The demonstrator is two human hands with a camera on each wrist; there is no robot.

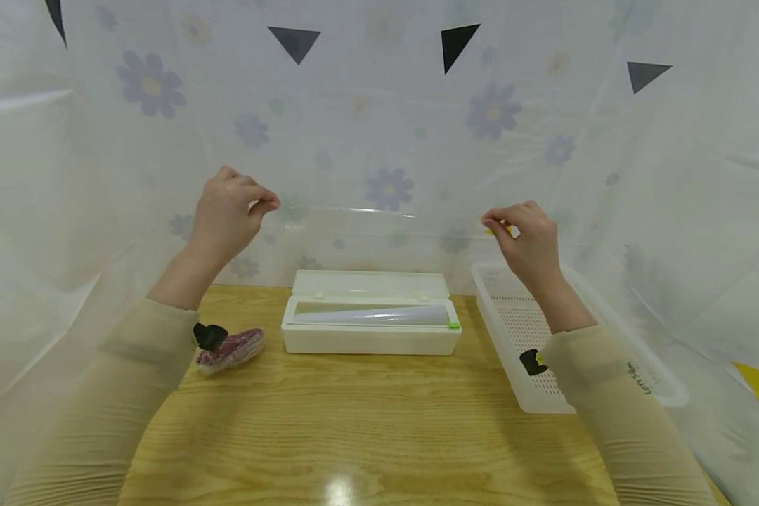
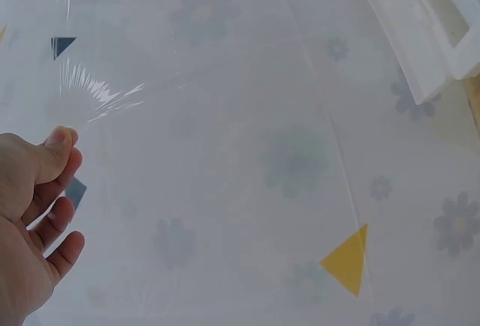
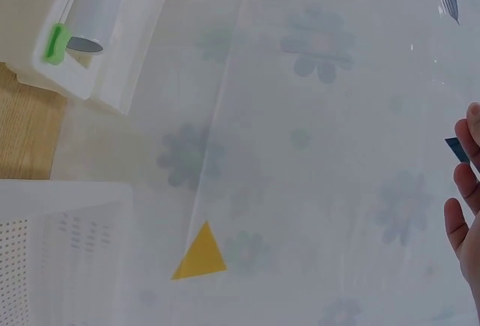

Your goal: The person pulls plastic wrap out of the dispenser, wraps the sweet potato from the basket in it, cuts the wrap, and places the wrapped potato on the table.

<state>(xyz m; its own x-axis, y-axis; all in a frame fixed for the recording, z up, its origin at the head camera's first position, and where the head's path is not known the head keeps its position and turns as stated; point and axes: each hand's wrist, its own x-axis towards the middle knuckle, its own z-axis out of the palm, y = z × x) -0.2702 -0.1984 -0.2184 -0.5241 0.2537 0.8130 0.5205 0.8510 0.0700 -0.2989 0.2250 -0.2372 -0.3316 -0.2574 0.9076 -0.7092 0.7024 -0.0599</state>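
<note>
Left hand (image 1: 230,211), right hand (image 1: 530,242), pinching one film (image 1: 382,219) — one box (image 1: 370,341), one basket (image 1: 506,344).

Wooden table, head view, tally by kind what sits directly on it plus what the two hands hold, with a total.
White box: 1
White perforated basket: 1
Wrapped dark-red item: 1
Clear film sheet, pinched by left hand and right hand: 1
Total: 4

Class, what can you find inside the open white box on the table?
A pale roll lies lengthwise inside the white box, its upper side showing through the opening. The roll's underside and whatever lies directly beneath it are covered and cannot be seen.
</note>
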